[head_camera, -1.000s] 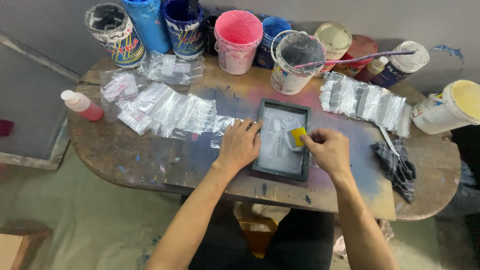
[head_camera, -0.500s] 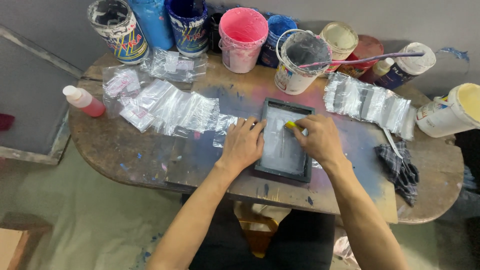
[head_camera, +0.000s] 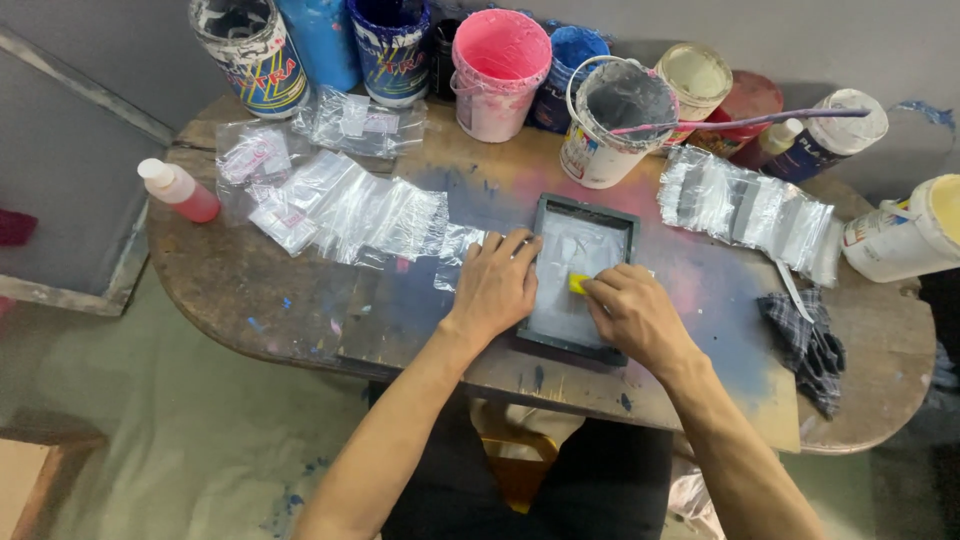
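Observation:
A small dark-framed printing screen (head_camera: 583, 210) with pale mesh lies on the paint-stained wooden table (head_camera: 300, 310). My left hand (head_camera: 495, 285) rests flat on the frame's left edge, fingers together, pinning it down. My right hand (head_camera: 630, 310) is closed around a small yellow scraper (head_camera: 578, 283) and presses it onto the middle of the mesh. Only the scraper's yellow tip shows past my fingers.
Paint buckets line the table's back edge: pink (head_camera: 496, 70), blue (head_camera: 388, 45), white (head_camera: 612, 120). Clear plastic bags lie in rows at the left (head_camera: 350, 210) and right (head_camera: 745, 210). A red squeeze bottle (head_camera: 180, 190) sits far left, a dark rag (head_camera: 810, 345) right.
My right hand has drawn the yellow scraper from the upper right of the mesh toward its middle. My left hand has stayed on the frame's left edge.

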